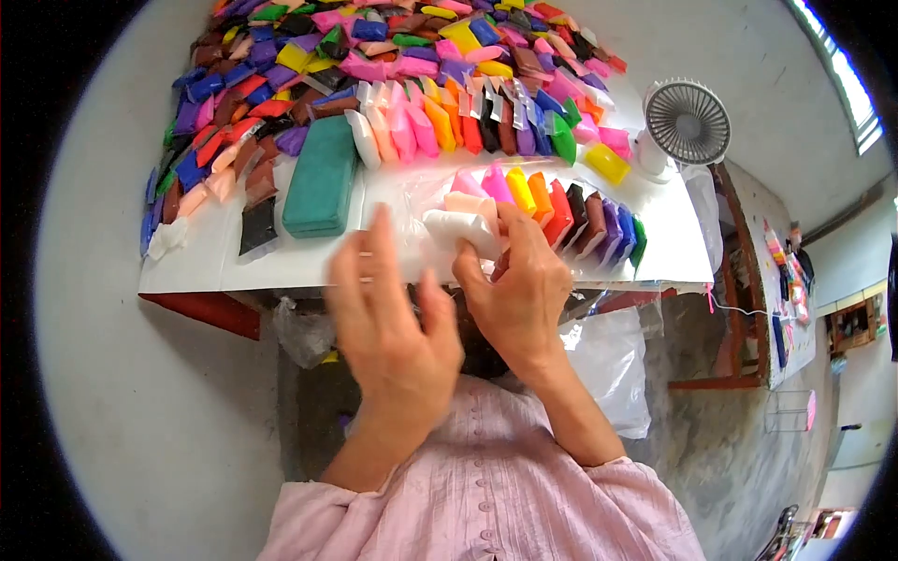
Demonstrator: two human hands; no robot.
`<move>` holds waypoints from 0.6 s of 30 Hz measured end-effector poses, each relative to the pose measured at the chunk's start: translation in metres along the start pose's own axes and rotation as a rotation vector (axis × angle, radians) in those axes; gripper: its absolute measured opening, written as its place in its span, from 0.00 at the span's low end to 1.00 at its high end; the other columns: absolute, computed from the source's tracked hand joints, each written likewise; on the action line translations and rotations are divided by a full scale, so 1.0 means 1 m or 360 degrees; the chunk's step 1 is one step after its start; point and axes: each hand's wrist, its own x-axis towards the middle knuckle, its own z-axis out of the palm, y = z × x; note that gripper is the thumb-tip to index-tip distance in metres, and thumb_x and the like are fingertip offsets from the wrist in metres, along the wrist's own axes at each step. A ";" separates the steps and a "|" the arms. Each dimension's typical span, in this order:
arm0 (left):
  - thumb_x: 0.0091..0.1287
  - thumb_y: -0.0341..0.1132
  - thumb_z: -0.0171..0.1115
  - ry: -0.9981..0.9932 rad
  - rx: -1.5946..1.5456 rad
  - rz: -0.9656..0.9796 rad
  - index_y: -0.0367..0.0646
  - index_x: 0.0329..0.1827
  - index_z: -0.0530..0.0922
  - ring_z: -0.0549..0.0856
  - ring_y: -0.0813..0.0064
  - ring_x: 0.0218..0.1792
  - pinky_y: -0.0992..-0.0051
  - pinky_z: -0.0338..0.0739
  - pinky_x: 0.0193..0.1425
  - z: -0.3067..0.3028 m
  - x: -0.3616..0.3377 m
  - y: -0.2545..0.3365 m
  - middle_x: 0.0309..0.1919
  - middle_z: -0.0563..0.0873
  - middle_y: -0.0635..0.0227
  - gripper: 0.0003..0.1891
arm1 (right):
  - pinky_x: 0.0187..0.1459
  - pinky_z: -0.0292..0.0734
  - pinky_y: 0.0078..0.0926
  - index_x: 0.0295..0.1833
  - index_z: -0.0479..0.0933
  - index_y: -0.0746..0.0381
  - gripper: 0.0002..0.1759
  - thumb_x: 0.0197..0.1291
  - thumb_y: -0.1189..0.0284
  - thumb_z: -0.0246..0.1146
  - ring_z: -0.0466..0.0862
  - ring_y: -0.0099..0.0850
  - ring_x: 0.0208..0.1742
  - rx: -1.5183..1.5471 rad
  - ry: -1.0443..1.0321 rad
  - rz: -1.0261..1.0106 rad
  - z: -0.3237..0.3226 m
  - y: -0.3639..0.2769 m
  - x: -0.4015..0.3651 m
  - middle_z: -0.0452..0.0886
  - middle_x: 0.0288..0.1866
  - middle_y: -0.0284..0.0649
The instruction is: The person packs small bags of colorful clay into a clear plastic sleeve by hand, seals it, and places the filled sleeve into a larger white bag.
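My right hand (524, 290) has its thumb and fingers closed on a small white packet (458, 227) at the near left end of a short row. Beside it lie a peach packet (470, 202), a yellow packet (520, 190), a red packet (558, 217) and several others, ending in a green packet (639, 245). To the left, my left hand (393, 327) is raised over the table's front edge, slightly blurred, with fingers apart and nothing visible in them. A green oblong block or case (320, 178) lies beyond it.
A second row of coloured packets (444, 122) stands behind, backed by a large heap of packets (374, 47) on the white tabletop (393, 262). A small white fan (687, 122) stands at the right. Clear plastic bags (608, 374) hang below the front edge.
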 end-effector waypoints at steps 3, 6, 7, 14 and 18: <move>0.64 0.31 0.65 -0.0059 0.0178 -0.0092 0.32 0.61 0.72 0.78 0.53 0.43 0.63 0.75 0.49 -0.002 0.009 -0.015 0.47 0.78 0.49 0.24 | 0.29 0.78 0.39 0.55 0.73 0.64 0.24 0.52 0.69 0.68 0.84 0.44 0.32 -0.0145 0.0122 -0.0152 0.009 -0.002 -0.005 0.79 0.36 0.44; 0.68 0.34 0.64 -0.0431 -0.0088 -0.0423 0.33 0.49 0.77 0.78 0.68 0.34 0.70 0.74 0.41 0.007 -0.001 -0.033 0.37 0.81 0.57 0.13 | 0.29 0.78 0.36 0.54 0.73 0.64 0.24 0.52 0.68 0.69 0.84 0.42 0.33 -0.0238 0.0156 -0.0172 0.014 -0.004 -0.009 0.80 0.39 0.44; 0.70 0.34 0.63 -0.0523 -0.0253 -0.0512 0.33 0.45 0.78 0.77 0.71 0.32 0.71 0.73 0.39 0.008 -0.002 -0.038 0.33 0.80 0.59 0.11 | 0.30 0.78 0.36 0.55 0.74 0.63 0.24 0.52 0.68 0.70 0.85 0.42 0.34 -0.0249 0.0146 -0.0133 0.016 -0.005 -0.011 0.81 0.40 0.44; 0.72 0.28 0.58 -0.0362 -0.0812 -0.0481 0.31 0.35 0.75 0.74 0.66 0.27 0.69 0.71 0.34 0.016 -0.008 -0.032 0.28 0.77 0.59 0.08 | 0.26 0.76 0.38 0.45 0.73 0.63 0.20 0.54 0.64 0.71 0.82 0.43 0.30 -0.0432 0.0144 -0.0027 0.016 -0.015 -0.015 0.76 0.38 0.44; 0.71 0.25 0.57 -0.0286 -0.0873 -0.0374 0.31 0.36 0.74 0.76 0.62 0.29 0.68 0.71 0.34 0.023 -0.016 -0.031 0.29 0.77 0.56 0.06 | 0.26 0.75 0.39 0.40 0.70 0.63 0.20 0.56 0.61 0.70 0.82 0.43 0.30 -0.0516 0.0141 0.0003 0.029 -0.017 -0.010 0.75 0.36 0.45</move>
